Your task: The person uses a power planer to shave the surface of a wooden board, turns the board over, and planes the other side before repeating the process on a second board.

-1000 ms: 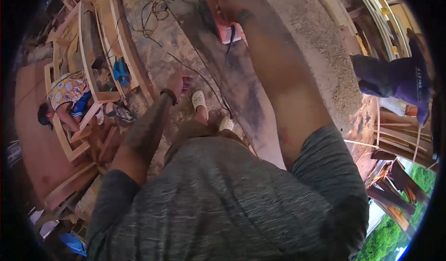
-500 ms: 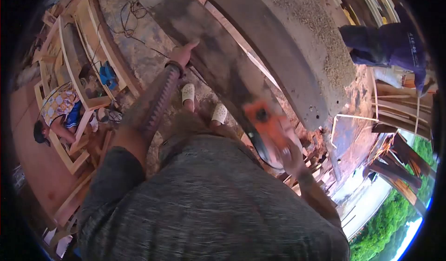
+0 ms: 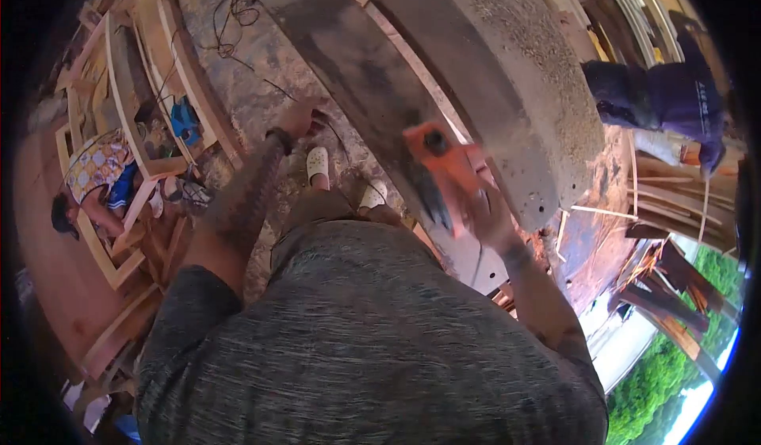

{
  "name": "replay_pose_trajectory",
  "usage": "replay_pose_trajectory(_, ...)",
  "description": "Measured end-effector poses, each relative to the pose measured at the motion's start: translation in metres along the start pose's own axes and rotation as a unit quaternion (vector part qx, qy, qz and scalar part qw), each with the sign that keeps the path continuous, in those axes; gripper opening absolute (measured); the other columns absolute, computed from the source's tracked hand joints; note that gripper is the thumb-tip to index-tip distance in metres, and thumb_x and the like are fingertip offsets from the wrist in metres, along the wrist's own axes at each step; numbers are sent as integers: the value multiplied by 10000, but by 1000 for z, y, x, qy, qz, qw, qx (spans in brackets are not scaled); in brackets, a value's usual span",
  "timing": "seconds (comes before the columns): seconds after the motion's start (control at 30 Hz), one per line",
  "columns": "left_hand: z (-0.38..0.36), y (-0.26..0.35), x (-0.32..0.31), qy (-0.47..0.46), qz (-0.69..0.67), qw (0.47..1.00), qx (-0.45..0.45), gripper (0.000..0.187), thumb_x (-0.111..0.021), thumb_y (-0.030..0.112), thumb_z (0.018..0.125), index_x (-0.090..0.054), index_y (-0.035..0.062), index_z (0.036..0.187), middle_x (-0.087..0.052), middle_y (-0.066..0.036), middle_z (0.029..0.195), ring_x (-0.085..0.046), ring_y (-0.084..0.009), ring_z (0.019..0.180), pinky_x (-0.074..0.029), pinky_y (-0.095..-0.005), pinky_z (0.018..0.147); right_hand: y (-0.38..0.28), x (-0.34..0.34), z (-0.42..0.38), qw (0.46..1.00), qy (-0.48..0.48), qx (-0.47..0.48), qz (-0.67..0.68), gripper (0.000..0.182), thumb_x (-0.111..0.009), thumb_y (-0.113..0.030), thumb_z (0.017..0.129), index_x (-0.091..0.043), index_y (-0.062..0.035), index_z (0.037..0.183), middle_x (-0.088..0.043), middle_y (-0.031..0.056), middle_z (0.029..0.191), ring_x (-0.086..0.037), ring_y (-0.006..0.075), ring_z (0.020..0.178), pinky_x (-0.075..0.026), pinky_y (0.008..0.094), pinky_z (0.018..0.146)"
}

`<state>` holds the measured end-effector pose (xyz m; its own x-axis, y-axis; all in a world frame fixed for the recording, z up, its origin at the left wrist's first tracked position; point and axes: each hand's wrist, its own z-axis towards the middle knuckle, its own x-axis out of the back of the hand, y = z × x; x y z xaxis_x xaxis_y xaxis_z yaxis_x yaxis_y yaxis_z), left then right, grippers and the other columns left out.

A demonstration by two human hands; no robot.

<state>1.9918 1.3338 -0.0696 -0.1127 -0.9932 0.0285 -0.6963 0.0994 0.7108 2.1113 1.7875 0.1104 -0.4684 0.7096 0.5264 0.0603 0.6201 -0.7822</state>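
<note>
An orange electric planer (image 3: 453, 166) with a round dark knob is in my right hand (image 3: 489, 217), whose fingers wrap its rear handle. The planer is over the near end of a long dark wooden plank (image 3: 361, 68); motion blur hides whether its sole touches the wood. My left hand (image 3: 298, 118) is off the plank's left edge, fingers loosely curled and apart. A thin dark power cord (image 3: 337, 134) passes close by its fingertips; I cannot make out any grip on it.
Beside the plank lies a second wide board (image 3: 452, 57), with shavings (image 3: 547, 64) beyond it. Wooden frames (image 3: 119, 104) and a crouching person (image 3: 99, 175) are at left. Another person in dark clothes (image 3: 674, 100) is at right, near stacked strips (image 3: 674, 195).
My left hand has lifted off the plank and drawn back to the left. The planer in my right hand has moved up and slightly left in view, and is turned a little.
</note>
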Motion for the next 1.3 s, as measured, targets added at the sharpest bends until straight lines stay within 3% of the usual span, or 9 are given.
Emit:
replay_pose_trajectory(0.07, -5, -42, 13, 13, 8, 1000, -5, 592, -478, 602, 1019, -654, 104, 1287, -720, -109, 1043, -679, -198, 816, -510, -376, 643, -49, 0, 52, 987, -7, -88, 131, 344, -459, -282, 1105, -571, 28, 1201, -599, 85, 753, -619, 159, 681, -494, 341, 631)
replay_pose_trajectory(0.13, -12, -97, 34, 24, 49, 998, -28, 565, -530, 520, 1021, -642, 69, 1344, -687, -109, 1020, -662, -208, 831, -540, -377, 721, -32, -12, 115, 848, 167, 362, -349, 330, -491, -304, 1100, -578, 15, 1112, -604, 94, 788, -629, 168, 689, -509, 368, 638)
replay_pose_trajectory(0.23, -61, -107, 47, 37, -56, 988, 137, 563, -529, 513, 1024, -629, 82, 1373, -688, -124, 1036, -666, -235, 854, -555, -408, 755, -56, -26, 178, 972, 31, 190, -132, 360, -626, -164, 969, -562, -97, 1317, -615, 240, 1067, -636, 425, 921, -540, 493, 797)
replay_pose_trajectory(0.33, -75, -145, 71, 36, -81, 990, 114, 580, -513, 524, 1027, -607, 99, 1410, -695, -129, 1058, -665, -238, 849, -561, -418, 768, -118, -39, 253, 932, 77, 336, -111, 459, -471, -461, 1079, -611, -24, 1092, -709, 193, 996, -719, 364, 905, -548, 451, 712)
replay_pose_trajectory(0.5, -89, -137, 71, 36, -60, 988, 137, 528, -513, 490, 1022, -632, 71, 1321, -654, -83, 1033, -612, -204, 778, -529, -389, 677, -120, -94, 416, 932, 88, 352, -24, 347, -495, -351, 1065, -580, -139, 1327, -667, 127, 936, -660, 251, 698, -526, 433, 588)
replay_pose_trajectory(0.57, -81, -115, 72, 34, -62, 989, 131, 525, -518, 489, 1024, -632, 61, 1306, -644, -85, 1038, -611, -208, 783, -531, -381, 678, -203, -56, 349, 988, -76, 98, 91, 392, -467, -425, 1090, -586, -126, 1313, -656, 88, 835, -616, 188, 551, -484, 389, 473)
replay_pose_trajectory(0.83, -54, 1, -28, 48, -275, 960, 33, 495, -613, 556, 983, -701, 76, 1067, -620, -50, 863, -622, -192, 714, -543, -342, 685, 3, -56, 53, 993, -6, 26, 114, 518, -498, -382, 1075, -484, 29, 1390, -658, 117, 825, -607, 205, 619, -483, 380, 557)
replay_pose_trajectory(1.0, 18, 16, -66, -20, -104, 993, -46, 623, -729, 529, 932, -601, 99, 1364, -641, -22, 1026, -681, -152, 795, -570, -335, 695, 78, -22, -178, 982, -33, -79, 170, 614, -569, -356, 1039, -434, 108, 1418, -659, 119, 873, -637, 197, 752, -512, 360, 668)
replay_pose_trajectory(1.3, -19, 4, -29, -62, -199, 978, 20, 416, -657, 473, 983, -689, 119, 1201, -716, -43, 1033, -710, -193, 857, -553, -344, 726, 75, -18, -163, 999, -35, 2, 28, 681, -610, -306, 987, -392, 65, 1515, -655, 178, 864, -648, 221, 784, -527, 364, 708)
